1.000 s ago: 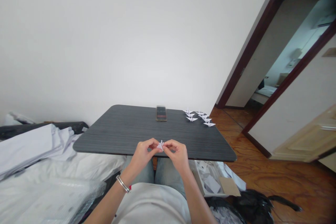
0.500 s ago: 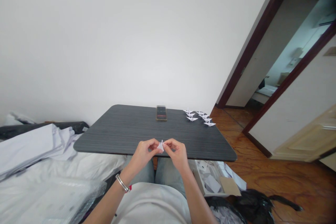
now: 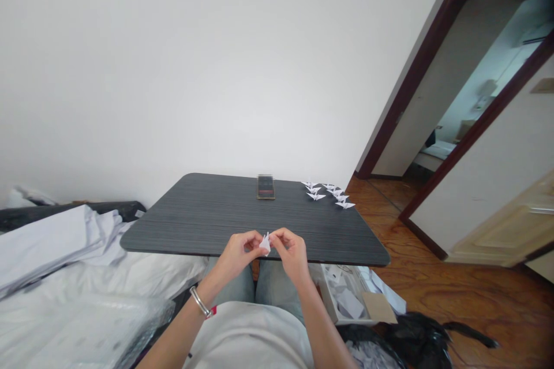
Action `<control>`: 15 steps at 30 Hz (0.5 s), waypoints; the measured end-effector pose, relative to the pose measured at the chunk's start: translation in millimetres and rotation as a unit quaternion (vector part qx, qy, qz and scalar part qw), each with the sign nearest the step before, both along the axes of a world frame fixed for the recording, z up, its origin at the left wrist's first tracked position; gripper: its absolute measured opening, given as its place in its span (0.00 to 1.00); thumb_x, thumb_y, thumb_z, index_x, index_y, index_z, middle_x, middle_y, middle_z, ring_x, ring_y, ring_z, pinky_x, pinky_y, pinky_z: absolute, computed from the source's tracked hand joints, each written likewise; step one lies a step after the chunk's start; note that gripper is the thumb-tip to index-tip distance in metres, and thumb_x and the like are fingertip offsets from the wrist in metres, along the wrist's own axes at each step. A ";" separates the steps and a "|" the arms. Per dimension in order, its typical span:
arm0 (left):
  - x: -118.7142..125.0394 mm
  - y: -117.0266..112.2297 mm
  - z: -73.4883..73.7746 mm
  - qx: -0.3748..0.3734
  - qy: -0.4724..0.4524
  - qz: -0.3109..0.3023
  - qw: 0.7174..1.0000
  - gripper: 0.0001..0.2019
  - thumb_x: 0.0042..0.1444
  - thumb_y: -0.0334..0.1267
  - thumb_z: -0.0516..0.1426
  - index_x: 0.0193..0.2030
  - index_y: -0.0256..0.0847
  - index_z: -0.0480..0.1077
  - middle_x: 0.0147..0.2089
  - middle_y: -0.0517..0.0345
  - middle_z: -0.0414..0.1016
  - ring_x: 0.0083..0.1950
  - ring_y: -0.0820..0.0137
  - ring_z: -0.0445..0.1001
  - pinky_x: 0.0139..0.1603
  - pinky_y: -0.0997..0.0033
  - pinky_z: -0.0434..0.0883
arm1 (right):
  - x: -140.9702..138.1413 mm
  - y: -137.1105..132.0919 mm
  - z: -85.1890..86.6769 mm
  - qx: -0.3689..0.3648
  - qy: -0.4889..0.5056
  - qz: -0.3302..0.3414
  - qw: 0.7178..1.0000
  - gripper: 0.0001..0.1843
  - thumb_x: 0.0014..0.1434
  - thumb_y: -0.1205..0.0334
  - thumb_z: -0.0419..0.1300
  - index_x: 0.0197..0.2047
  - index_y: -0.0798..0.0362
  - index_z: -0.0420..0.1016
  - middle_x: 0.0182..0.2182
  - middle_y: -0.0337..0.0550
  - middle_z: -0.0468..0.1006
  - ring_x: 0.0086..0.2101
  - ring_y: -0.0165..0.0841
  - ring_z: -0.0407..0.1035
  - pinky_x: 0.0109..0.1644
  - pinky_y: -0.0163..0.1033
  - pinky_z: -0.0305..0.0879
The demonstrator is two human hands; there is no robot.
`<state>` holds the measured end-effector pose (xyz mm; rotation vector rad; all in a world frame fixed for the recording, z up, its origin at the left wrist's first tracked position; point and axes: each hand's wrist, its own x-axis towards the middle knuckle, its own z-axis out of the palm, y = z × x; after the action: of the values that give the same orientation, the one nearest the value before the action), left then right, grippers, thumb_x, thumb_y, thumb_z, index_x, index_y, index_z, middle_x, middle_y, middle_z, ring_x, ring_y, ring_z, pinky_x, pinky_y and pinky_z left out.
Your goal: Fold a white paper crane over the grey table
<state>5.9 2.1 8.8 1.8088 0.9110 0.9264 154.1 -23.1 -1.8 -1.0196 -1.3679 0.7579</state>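
Note:
Between my two hands, over the near edge of the dark table (image 3: 208, 207), is a small folded white paper piece (image 3: 265, 244) with thin points sticking up. My left hand (image 3: 241, 249) pinches its left side between thumb and fingers. From the other side, the thumb and forefinger of my right hand (image 3: 289, 249) close on its right edge near the top. Several finished white paper cranes (image 3: 316, 196) stand in two rows at the table's far right. The fine folds of the held piece are too small to make out.
A phone (image 3: 265, 187) lies at the table's far edge by the white wall. An open box (image 3: 346, 300) with papers sits below on the right, beside black plastic bags (image 3: 418, 337). White sheets (image 3: 52, 242) and bubble wrap (image 3: 99, 328) lie on the left.
The paper piece has turned slightly between my fingers, its points standing a little more upright. My hands stay almost in place, and the view has shifted very little.

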 end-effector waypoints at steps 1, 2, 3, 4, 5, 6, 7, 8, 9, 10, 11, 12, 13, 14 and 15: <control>-0.1 0.4 -0.6 -0.003 -0.006 0.002 1.000 0.07 0.46 0.37 0.59 0.27 0.35 0.70 0.24 0.61 0.70 0.27 0.74 0.66 0.30 0.77 0.63 | 0.1 0.6 -0.8 -0.002 0.007 -0.001 1.000 0.10 0.55 0.60 0.55 0.26 0.55 0.73 0.22 0.40 0.74 0.26 0.31 0.68 0.33 0.34 0.65; -0.1 1.0 -1.2 -0.007 -0.016 0.005 1.000 0.07 0.46 0.38 0.59 0.27 0.35 0.70 0.23 0.61 0.70 0.26 0.74 0.66 0.29 0.77 0.63 | 0.1 1.4 -1.9 -0.005 0.019 -0.003 1.000 0.10 0.55 0.59 0.55 0.27 0.55 0.73 0.23 0.40 0.74 0.27 0.31 0.69 0.33 0.35 0.65; -0.2 1.8 -1.7 -0.015 -0.030 0.010 0.999 0.08 0.46 0.38 0.59 0.28 0.34 0.69 0.23 0.61 0.70 0.25 0.75 0.65 0.28 0.77 0.63 | 0.2 2.4 -3.5 -0.009 0.035 -0.006 0.999 0.10 0.55 0.59 0.55 0.27 0.55 0.73 0.23 0.41 0.74 0.27 0.31 0.69 0.33 0.35 0.65; -0.3 2.6 -1.9 -0.026 -0.046 0.015 0.998 0.08 0.46 0.39 0.59 0.28 0.34 0.69 0.23 0.61 0.69 0.25 0.75 0.65 0.27 0.78 0.62 | 0.2 3.5 -5.3 -0.015 0.053 -0.009 0.998 0.10 0.55 0.58 0.55 0.29 0.55 0.73 0.24 0.41 0.75 0.28 0.31 0.69 0.32 0.35 0.66; -0.5 3.4 -1.8 -0.039 -0.064 0.020 0.997 0.09 0.46 0.39 0.59 0.28 0.34 0.69 0.22 0.61 0.69 0.24 0.76 0.64 0.26 0.78 0.62 | 0.1 4.5 -7.2 -0.023 0.078 -0.009 0.997 0.10 0.54 0.57 0.56 0.31 0.55 0.73 0.26 0.42 0.75 0.28 0.32 0.70 0.31 0.34 0.66; -0.6 4.1 -1.4 -0.053 -0.081 0.023 0.995 0.10 0.45 0.40 0.60 0.28 0.34 0.68 0.22 0.61 0.69 0.23 0.76 0.64 0.25 0.78 0.61 | -0.1 5.3 -9.1 -0.033 0.098 -0.003 0.995 0.10 0.53 0.56 0.57 0.33 0.55 0.73 0.28 0.43 0.76 0.28 0.32 0.70 0.30 0.34 0.67; -0.8 4.7 -0.8 -0.065 -0.096 0.025 0.993 0.10 0.45 0.40 0.60 0.28 0.34 0.68 0.22 0.61 0.69 0.23 0.77 0.64 0.25 0.78 0.61 | -0.5 5.8 -10.7 -0.044 0.114 0.011 0.992 0.11 0.51 0.56 0.58 0.34 0.55 0.73 0.29 0.43 0.76 0.28 0.32 0.70 0.29 0.35 0.67; -0.9 5.1 0.1 -0.075 -0.108 0.027 0.991 0.11 0.44 0.40 0.60 0.28 0.33 0.68 0.22 0.61 0.69 0.23 0.77 0.64 0.25 0.78 0.61 | -1.1 5.8 -12.0 -0.054 0.125 0.028 0.990 0.11 0.50 0.56 0.60 0.34 0.55 0.73 0.29 0.43 0.77 0.28 0.32 0.71 0.29 0.35 0.67; -1.0 5.3 1.1 -0.081 -0.116 0.029 0.989 0.11 0.44 0.40 0.61 0.28 0.33 0.68 0.22 0.61 0.69 0.23 0.77 0.64 0.25 0.78 0.62 | -1.9 5.6 -12.9 -0.062 0.129 0.046 0.989 0.11 0.49 0.57 0.61 0.34 0.55 0.73 0.28 0.43 0.77 0.28 0.33 0.71 0.30 0.36 0.68; -1.0 5.4 2.0 -0.085 -0.122 0.034 0.988 0.11 0.43 0.40 0.61 0.28 0.33 0.69 0.22 0.61 0.69 0.23 0.77 0.64 0.25 0.78 0.62 | -2.8 4.9 -13.3 -0.067 0.129 0.059 0.988 0.11 0.47 0.59 0.62 0.33 0.55 0.74 0.28 0.43 0.77 0.28 0.33 0.71 0.32 0.37 0.68; -1.0 5.3 2.9 -0.086 -0.127 0.040 0.987 0.11 0.42 0.40 0.62 0.27 0.33 0.69 0.21 0.61 0.69 0.23 0.77 0.64 0.26 0.78 0.63 | -3.8 4.1 -13.1 -0.069 0.128 0.066 0.987 0.10 0.47 0.60 0.63 0.33 0.56 0.75 0.27 0.43 0.78 0.28 0.33 0.71 0.33 0.38 0.68; -0.9 5.1 3.6 -0.086 -0.130 0.047 0.987 0.11 0.42 0.40 0.62 0.27 0.33 0.69 0.21 0.62 0.69 0.22 0.77 0.64 0.25 0.78 0.63 | -4.7 3.2 -12.6 -0.068 0.128 0.066 0.987 0.10 0.47 0.61 0.63 0.33 0.56 0.75 0.27 0.44 0.78 0.29 0.33 0.71 0.34 0.38 0.68; -0.7 4.9 4.1 -0.086 -0.134 0.053 0.986 0.11 0.41 0.40 0.62 0.26 0.33 0.69 0.20 0.62 0.69 0.22 0.77 0.64 0.25 0.78 0.63 | -5.6 2.3 -11.9 -0.066 0.129 0.063 0.988 0.09 0.47 0.62 0.63 0.33 0.56 0.75 0.28 0.44 0.78 0.29 0.33 0.72 0.35 0.39 0.67; -0.3 4.7 4.4 -0.086 -0.138 0.057 0.985 0.11 0.41 0.40 0.62 0.26 0.33 0.69 0.20 0.63 0.69 0.22 0.77 0.64 0.25 0.78 0.62 | -6.3 1.7 -11.1 -0.062 0.130 0.057 0.988 0.09 0.46 0.63 0.63 0.33 0.56 0.75 0.28 0.44 0.78 0.30 0.34 0.72 0.36 0.39 0.67; 0.2 4.4 4.4 -0.087 -0.142 0.061 0.984 0.11 0.40 0.40 0.63 0.25 0.34 0.69 0.20 0.63 0.69 0.22 0.77 0.64 0.25 0.78 0.62 | -7.0 1.2 -10.3 -0.059 0.130 0.052 0.988 0.09 0.46 0.63 0.63 0.33 0.56 0.75 0.28 0.44 0.78 0.30 0.34 0.72 0.36 0.38 0.67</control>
<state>6.1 6.5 13.2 1.4424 0.8969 1.1123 147.1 -21.9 -12.2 -0.9099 -1.1668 1.0238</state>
